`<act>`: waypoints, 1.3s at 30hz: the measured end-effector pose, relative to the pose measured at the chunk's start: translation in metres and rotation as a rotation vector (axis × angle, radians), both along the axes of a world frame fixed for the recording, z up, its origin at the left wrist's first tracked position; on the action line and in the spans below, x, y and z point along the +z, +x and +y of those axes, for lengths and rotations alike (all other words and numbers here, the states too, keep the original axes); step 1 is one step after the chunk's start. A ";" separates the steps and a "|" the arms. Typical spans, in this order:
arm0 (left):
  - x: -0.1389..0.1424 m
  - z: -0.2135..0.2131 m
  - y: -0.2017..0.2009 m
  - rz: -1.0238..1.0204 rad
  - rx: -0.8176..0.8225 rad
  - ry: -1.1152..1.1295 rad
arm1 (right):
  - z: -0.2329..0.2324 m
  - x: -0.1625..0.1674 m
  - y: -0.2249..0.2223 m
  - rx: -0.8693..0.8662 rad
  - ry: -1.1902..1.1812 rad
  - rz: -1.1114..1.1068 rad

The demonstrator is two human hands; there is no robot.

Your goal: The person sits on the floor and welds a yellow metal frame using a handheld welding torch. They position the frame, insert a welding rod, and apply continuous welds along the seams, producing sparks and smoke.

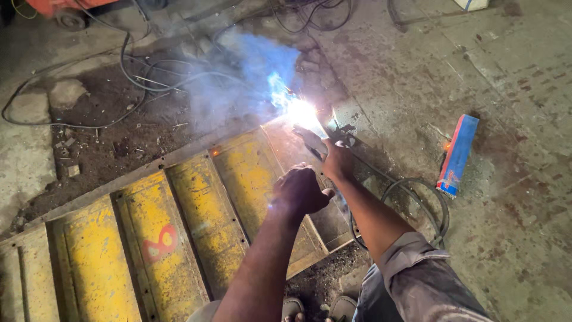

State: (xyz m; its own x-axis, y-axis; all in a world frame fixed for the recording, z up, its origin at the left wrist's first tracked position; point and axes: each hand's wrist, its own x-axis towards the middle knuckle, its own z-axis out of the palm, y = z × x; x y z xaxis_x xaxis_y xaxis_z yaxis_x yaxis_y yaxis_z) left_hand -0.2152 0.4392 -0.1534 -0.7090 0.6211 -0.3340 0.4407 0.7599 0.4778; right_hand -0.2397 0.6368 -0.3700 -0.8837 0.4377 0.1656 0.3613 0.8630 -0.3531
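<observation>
A long yellow ribbed metal panel (179, 220) lies on the floor, running from lower left to centre. At its far right corner a bright welding arc (301, 110) burns with blue smoke above it. My right hand (335, 158) grips the electrode holder (313, 140), whose tip reaches into the arc. My left hand (300, 192) is raised as a closed fist just in front of the arc, above the panel. Whether it holds anything cannot be told.
A blue and red box (457, 155) lies on the concrete to the right. A coiled black cable (417, 206) lies beside my right arm. More cables (128, 65) snake over the dirt at upper left. My sandalled feet (319, 309) show at the bottom.
</observation>
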 end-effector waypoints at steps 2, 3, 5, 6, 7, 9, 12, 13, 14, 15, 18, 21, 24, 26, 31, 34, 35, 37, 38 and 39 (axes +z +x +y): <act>-0.003 0.001 0.003 0.006 0.005 -0.007 | 0.000 -0.001 0.000 -0.043 -0.004 -0.054; -0.005 0.001 0.005 0.009 0.008 -0.011 | 0.000 -0.001 0.001 -0.063 -0.006 -0.081; -0.007 0.002 0.006 0.010 -0.005 -0.031 | 0.001 -0.002 0.003 -0.050 -0.025 -0.052; -0.008 0.002 0.006 0.013 -0.010 -0.041 | 0.002 -0.002 0.004 -0.043 -0.035 -0.036; -0.009 0.002 0.007 0.010 -0.014 -0.042 | 0.003 -0.002 0.005 -0.044 -0.031 -0.042; -0.010 0.003 0.007 0.005 -0.021 -0.044 | 0.004 -0.001 0.007 -0.045 -0.022 -0.053; -0.009 0.003 0.010 -0.002 -0.021 -0.039 | 0.004 0.000 0.009 -0.039 -0.046 -0.042; -0.009 0.004 0.011 0.004 -0.019 -0.045 | 0.004 0.000 0.009 -0.033 -0.044 -0.031; -0.009 0.004 0.012 0.009 -0.016 -0.052 | 0.005 0.000 0.009 -0.026 -0.042 -0.020; -0.009 0.004 0.013 0.014 -0.014 -0.058 | 0.005 0.000 0.010 -0.020 -0.039 -0.010; -0.010 0.003 0.015 0.010 -0.056 -0.079 | 0.008 -0.005 0.010 -0.051 -0.174 0.073; -0.011 0.000 0.016 0.009 -0.046 -0.064 | 0.012 -0.014 0.007 -0.081 -0.307 0.198; -0.009 -0.002 0.015 -0.018 -0.029 -0.084 | 0.013 -0.022 0.001 -0.096 -0.346 0.382; -0.007 -0.004 0.016 -0.037 -0.035 -0.118 | 0.013 -0.021 -0.003 -0.138 -0.366 0.438; -0.004 -0.005 0.017 0.019 -0.037 -0.102 | 0.010 -0.010 -0.005 -0.397 -0.863 0.187; -0.003 -0.004 0.018 0.039 -0.034 -0.064 | 0.007 -0.001 -0.003 -0.424 -0.812 0.195; -0.004 -0.004 0.018 0.034 -0.036 -0.051 | 0.006 0.000 -0.002 -0.426 -0.874 0.183; -0.004 -0.004 0.020 0.032 -0.042 -0.050 | 0.008 -0.001 0.000 -0.369 -0.823 0.193; -0.004 -0.003 0.020 0.034 -0.047 -0.060 | 0.009 -0.003 0.000 -0.310 -0.707 0.214; -0.005 -0.003 0.021 0.034 -0.053 -0.071 | 0.011 -0.006 0.000 -0.250 -0.591 0.233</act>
State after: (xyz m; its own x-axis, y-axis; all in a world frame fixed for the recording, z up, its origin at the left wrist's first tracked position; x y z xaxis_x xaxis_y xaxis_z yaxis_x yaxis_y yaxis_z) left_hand -0.1942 0.4359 -0.1581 -0.6876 0.6338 -0.3543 0.4964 0.7664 0.4077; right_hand -0.2394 0.6478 -0.3760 -0.7142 0.6998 0.0099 0.3821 0.4017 -0.8322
